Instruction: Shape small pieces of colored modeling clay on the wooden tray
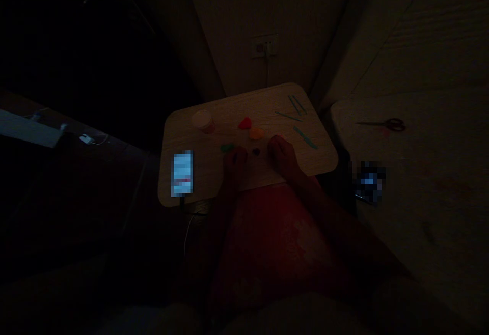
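The scene is very dark. Both hands rest on a small wooden table (214, 177). My left hand (234, 159) has curled fingers beside a green lump of clay (226, 147). My right hand (281, 152) is also curled, just right of a small dark lump (255, 151). Behind the hands lie a red lump (245, 123) and an orange lump (256, 133). Whether either hand holds anything is too dim to make out.
A lit phone (182, 172) lies at the table's left front with a cable hanging below. A small pink cup (202, 120) stands at the back left. Green modelling tools (297, 106) lie at the back right. Scissors (389, 124) rest on a surface to the right.
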The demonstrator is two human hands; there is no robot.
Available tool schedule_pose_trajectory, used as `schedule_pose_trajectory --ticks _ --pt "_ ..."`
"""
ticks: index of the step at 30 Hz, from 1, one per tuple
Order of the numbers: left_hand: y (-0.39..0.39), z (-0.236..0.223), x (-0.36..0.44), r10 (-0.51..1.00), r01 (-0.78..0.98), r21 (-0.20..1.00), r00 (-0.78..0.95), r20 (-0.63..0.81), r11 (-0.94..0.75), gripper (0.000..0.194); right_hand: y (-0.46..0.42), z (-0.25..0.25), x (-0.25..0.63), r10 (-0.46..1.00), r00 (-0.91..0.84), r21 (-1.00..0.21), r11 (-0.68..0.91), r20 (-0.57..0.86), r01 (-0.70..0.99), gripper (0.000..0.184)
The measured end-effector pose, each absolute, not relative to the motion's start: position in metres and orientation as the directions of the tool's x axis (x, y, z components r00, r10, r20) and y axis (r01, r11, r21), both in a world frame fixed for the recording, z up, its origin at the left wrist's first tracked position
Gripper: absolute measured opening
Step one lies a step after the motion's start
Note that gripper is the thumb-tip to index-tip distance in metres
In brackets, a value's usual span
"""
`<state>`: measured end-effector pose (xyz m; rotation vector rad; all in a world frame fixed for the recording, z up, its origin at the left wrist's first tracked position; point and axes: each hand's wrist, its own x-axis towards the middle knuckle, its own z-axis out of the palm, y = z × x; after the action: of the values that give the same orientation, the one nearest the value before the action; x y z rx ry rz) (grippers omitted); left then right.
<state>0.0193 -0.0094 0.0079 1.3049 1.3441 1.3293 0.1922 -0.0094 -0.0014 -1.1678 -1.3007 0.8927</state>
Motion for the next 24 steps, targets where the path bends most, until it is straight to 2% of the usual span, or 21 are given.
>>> schedule_pose_trajectory --ticks 4,8,19,24 --pt "-0.0114 0.0129 0.0201 0.985 0.148 0.982 -0.113 0.133 -0.116 0.043 -0.0087 -0.0017 0.1928 0.972 0.115 -0.978 0.2 0.206 0.063 0.023" --pt "-0.0121 0.014 0.0205 0.984 0.136 0.983 -0.113 0.14 -0.125 0.042 -0.0093 -0.0002 0.1932 0.97 0.125 -0.977 0.203 0.21 0.067 0.018" --pt "-0.0099 0.0099 0.018 0.983 0.165 0.978 -0.113 0.145 -0.125 0.039 -0.0117 0.006 0.1938 0.961 0.131 -0.966 0.231 0.245 0.116 0.028" --pt "-0.0083 0.0043 0.017 0.98 0.158 0.977 -0.112 0.164 -0.145 0.039 -0.0121 0.0061 0.1938 0.958 0.141 -0.965 0.236 0.25 0.111 0.038"
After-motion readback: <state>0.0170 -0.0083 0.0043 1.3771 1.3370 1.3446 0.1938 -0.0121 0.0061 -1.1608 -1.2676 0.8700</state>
